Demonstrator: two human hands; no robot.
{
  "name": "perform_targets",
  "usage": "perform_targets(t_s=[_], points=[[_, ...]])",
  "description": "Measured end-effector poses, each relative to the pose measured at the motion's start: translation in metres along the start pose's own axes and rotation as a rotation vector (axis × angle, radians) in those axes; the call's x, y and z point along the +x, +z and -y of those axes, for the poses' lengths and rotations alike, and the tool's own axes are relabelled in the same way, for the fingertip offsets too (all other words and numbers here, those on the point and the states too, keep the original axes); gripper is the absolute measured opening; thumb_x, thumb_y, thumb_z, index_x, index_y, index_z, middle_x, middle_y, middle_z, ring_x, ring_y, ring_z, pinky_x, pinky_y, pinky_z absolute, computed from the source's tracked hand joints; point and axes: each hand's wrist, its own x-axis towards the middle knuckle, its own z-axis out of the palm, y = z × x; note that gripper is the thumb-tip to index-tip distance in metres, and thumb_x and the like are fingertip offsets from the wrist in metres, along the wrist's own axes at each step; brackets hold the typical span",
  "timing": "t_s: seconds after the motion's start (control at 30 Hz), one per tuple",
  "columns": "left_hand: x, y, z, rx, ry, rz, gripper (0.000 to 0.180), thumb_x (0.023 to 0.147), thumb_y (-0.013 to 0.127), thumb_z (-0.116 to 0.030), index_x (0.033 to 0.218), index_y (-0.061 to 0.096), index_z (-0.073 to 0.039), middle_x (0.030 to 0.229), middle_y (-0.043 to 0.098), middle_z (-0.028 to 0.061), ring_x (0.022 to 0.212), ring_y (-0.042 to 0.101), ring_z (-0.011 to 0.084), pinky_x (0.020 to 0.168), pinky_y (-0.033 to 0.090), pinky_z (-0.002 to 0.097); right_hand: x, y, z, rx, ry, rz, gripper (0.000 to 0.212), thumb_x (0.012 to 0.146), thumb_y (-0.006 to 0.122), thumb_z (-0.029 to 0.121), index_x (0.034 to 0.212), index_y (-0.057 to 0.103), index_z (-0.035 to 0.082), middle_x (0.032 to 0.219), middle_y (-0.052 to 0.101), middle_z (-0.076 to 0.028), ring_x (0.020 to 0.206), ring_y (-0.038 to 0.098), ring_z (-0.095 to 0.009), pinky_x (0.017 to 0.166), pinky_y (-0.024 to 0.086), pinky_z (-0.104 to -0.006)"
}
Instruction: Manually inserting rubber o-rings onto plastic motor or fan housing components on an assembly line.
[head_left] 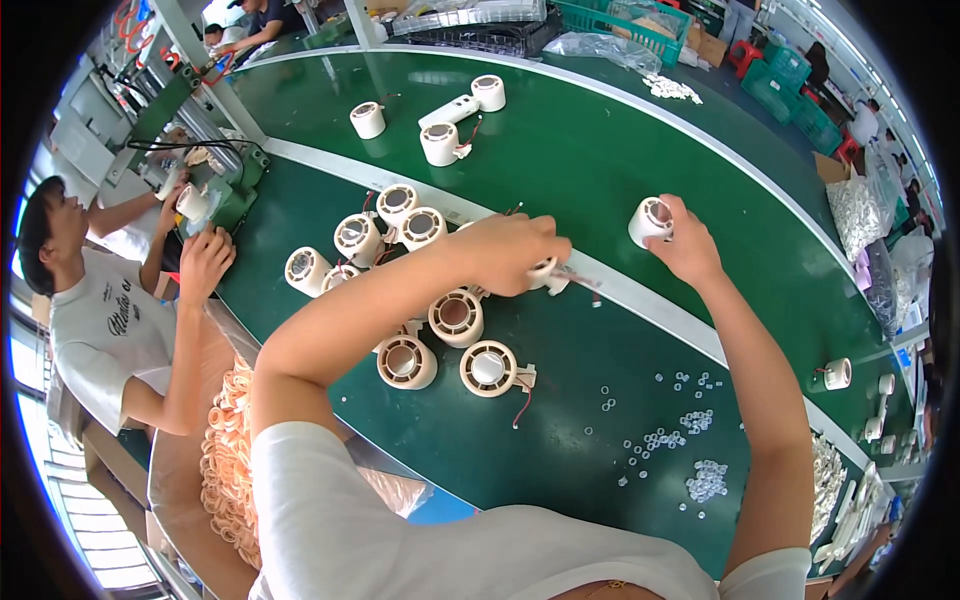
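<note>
My right hand (690, 242) is closed around a white cylindrical fan housing (648, 222) over the far green belt, its slotted end turned up. My left hand (515, 255) reaches across to the metal rail with curled fingers. Under them shows part of a white housing (543, 272) with a short, blurred wire lead; most of it is hidden. Beside and below the left forearm stand several similar housings, among them one with a pale round centre (488, 369) and a side connector on a red lead, and one with a brownish centre (455, 317).
Small clear rings (707, 480) lie scattered on the near green tabletop (570, 430). More housings (440, 143) and a white handle-shaped part (449, 112) sit on the far belt. At left a co-worker (110, 310) handles a housing by a press, near a bin of peach-coloured rings (228, 465).
</note>
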Motion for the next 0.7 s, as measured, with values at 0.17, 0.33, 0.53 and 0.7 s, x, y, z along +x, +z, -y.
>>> perform_targets(t_s=[0.17, 0.33, 0.53, 0.7], points=[[-0.012, -0.036, -0.003, -0.426, -0.131, 0.477, 0.025, 0.074, 0.063, -0.017, 0.096, 0.064, -0.004, 0.098, 0.061, 0.0078, 0.084, 0.055, 0.0205, 0.072, 0.044, 0.0314, -0.018, -0.001, 0.049, -0.118, 0.107, 0.091, 0.047, 0.075, 0.062, 0.033, 0.112, 0.043, 0.012, 0.098, 0.064, -0.011, 0.087, 0.062, -0.029, 0.07, 0.048, -0.0364], [0.018, -0.039, 0.062, -0.237, -0.171, -0.34, 0.031, 0.075, 0.063, -0.021, 0.1, 0.063, -0.003, 0.101, 0.062, 0.0101, 0.088, 0.057, 0.0237, 0.078, 0.046, 0.0324, -0.023, 0.007, 0.066, -0.167, 0.009, 0.098, 0.044, 0.073, 0.061, 0.035, 0.106, 0.042, 0.012, 0.088, 0.066, -0.01, 0.076, 0.064, -0.029, 0.064, 0.049, -0.0359], [0.034, -0.004, 0.186, 0.202, -0.733, -0.437, 0.063, 0.069, 0.071, -0.036, 0.123, 0.05, -0.011, 0.113, 0.055, 0.0152, 0.094, 0.058, 0.0348, 0.084, 0.047, 0.0413, -0.049, -0.008, 0.1, -0.119, 0.022, 0.137, 0.055, 0.071, 0.064, 0.038, 0.111, 0.041, 0.009, 0.082, 0.067, -0.01, 0.074, 0.065, -0.03, 0.062, 0.05, -0.0382], [0.036, -0.009, 0.172, -0.076, -0.701, -0.281, 0.077, 0.07, 0.071, -0.043, 0.132, 0.04, -0.011, 0.121, 0.054, 0.0147, 0.114, 0.048, 0.0313, 0.096, 0.036, 0.0432, -0.095, 0.018, 0.122, 0.047, -0.201, 0.379, 0.074, 0.073, 0.07, 0.04, 0.127, 0.032, 0.007, 0.097, 0.065, -0.018, 0.084, 0.065, -0.033, 0.072, 0.05, -0.0377]])
